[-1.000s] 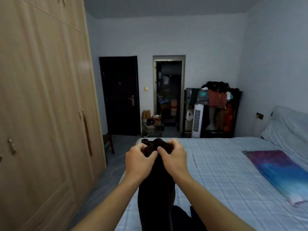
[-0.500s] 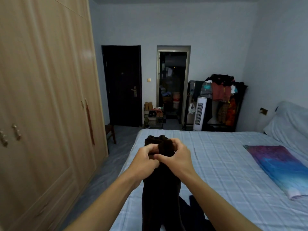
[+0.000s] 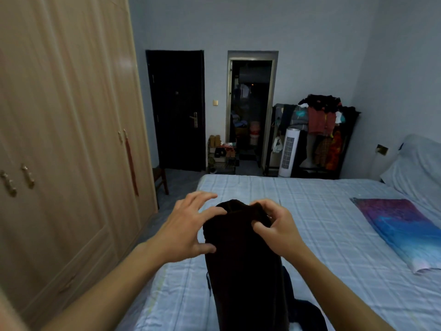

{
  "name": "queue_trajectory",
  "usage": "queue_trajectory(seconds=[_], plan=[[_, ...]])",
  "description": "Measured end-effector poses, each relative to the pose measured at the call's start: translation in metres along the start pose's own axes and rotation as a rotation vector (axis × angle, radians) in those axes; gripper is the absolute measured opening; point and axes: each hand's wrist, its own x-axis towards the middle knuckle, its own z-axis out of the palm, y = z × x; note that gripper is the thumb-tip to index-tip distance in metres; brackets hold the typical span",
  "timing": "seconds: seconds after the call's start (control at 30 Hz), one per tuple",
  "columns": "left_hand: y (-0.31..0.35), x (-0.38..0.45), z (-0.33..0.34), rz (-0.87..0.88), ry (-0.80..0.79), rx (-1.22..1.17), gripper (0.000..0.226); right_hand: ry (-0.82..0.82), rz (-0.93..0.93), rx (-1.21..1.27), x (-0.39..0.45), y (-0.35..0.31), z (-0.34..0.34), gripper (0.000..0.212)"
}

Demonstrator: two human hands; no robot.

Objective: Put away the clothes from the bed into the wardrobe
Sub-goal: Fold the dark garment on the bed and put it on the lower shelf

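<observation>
Two hands reach forward over the bed. The right hand pinches the top of a dark garment hanging above the near left of the bed. The left hand, fingers spread, touches its side; half a second ago it gripped the cloth. The closed wardrobe stands left.
</observation>
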Motion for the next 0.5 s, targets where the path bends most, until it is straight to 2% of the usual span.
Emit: queue_trajectory(seconds=[0.23,0.37,0.5], plan=[[0.008,0.015,-0.020,0.148,-0.085,-0.063,0.079,-0.080,-0.051,0.090,-0.001,-0.006,-0.018,0.037],[0.018,0.023,-0.023,0.225,-0.138,0.025,0.086,-0.104,-0.060,0.101,-0.005,-0.007,-0.020,0.035],[0.023,0.029,-0.020,0.241,-0.203,0.146,0.077,-0.152,-0.061,0.090,-0.008,-0.008,-0.015,0.035]])
